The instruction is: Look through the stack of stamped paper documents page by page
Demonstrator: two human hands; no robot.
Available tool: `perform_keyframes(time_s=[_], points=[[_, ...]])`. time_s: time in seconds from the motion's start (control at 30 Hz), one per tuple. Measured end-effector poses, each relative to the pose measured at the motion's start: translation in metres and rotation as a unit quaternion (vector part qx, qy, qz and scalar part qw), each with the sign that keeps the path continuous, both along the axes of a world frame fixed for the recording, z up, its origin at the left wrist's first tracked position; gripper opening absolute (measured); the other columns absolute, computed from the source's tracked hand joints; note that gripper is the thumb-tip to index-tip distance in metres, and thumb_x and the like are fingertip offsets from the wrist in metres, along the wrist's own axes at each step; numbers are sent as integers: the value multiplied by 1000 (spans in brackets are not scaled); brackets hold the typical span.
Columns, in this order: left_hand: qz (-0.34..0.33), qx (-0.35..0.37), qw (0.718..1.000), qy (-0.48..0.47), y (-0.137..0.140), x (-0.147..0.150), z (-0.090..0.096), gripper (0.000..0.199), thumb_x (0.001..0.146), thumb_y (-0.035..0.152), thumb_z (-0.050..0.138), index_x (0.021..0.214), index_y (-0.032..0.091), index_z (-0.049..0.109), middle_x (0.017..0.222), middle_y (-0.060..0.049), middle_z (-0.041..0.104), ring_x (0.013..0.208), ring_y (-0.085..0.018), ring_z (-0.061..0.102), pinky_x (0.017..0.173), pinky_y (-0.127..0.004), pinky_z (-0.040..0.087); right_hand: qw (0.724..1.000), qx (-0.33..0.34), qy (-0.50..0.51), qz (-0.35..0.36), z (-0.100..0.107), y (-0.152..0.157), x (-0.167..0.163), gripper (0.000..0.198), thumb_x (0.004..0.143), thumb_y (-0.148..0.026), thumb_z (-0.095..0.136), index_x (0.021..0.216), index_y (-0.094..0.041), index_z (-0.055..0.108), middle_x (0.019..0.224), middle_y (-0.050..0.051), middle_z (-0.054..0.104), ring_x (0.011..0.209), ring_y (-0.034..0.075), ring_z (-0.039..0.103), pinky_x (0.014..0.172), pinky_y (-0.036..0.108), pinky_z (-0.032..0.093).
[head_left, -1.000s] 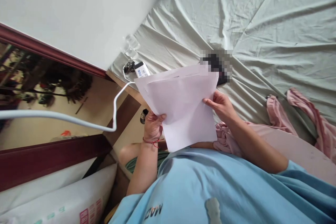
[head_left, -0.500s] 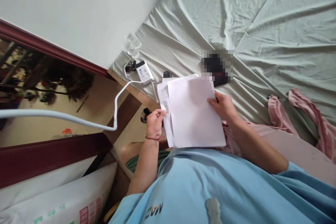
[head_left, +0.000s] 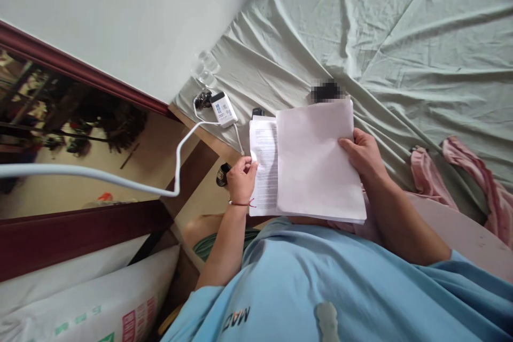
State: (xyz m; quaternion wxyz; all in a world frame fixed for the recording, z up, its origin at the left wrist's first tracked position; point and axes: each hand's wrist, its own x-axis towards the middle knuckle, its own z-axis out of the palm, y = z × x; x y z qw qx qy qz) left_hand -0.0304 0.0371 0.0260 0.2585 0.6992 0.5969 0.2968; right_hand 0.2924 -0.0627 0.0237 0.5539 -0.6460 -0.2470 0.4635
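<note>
Between my hands, above my lap, are loose sheets of white paper. My left hand (head_left: 242, 179), with a red string bracelet at the wrist, pinches the left edge of a printed sheet (head_left: 265, 176) covered in lines of small text. Blank-faced paper (head_left: 318, 160) overlaps that sheet on the right, and its right edge is gripped by my right hand (head_left: 363, 155), thumb on top and fingers underneath. How many sheets lie below is hidden. A blurred dark object (head_left: 326, 91) lies on the bed just past the papers' top edge.
A white box-shaped device (head_left: 223, 109) with a white cable (head_left: 178, 163) lies on the bed corner beside keys (head_left: 203, 99) and a clear plastic container (head_left: 206, 67). Pink cloth (head_left: 471, 171) is at right on the grey-green sheet (head_left: 401, 53). White sacks (head_left: 100, 299) stand lower left.
The blank paper has shifted right with my right hand, sliding across the printed sheet. More of the printed text shows beside my left hand, which still pinches the edge.
</note>
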Motion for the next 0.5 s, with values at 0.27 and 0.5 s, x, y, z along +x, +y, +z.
perform_keyframes(time_s=[0.27,0.5], points=[[14,58,997,48,17,12,-8,9,78,25,77,85,21,72,78,-3,62,75,-21,56,78,-32,43,993,-3,95,-69,5,2,4,26,66,-32,74,89,-22,69,75,1,71,60,19,60,55,31,47],[35,-10,999,0,15,9,-15,19,86,33,74,96,18,69,82,-6,71,73,-21,61,71,-30,43,994,4,95,-58,6,3,0,25,67,-33,73,89,-22,67,74,1,70,58,18,58,54,31,45]])
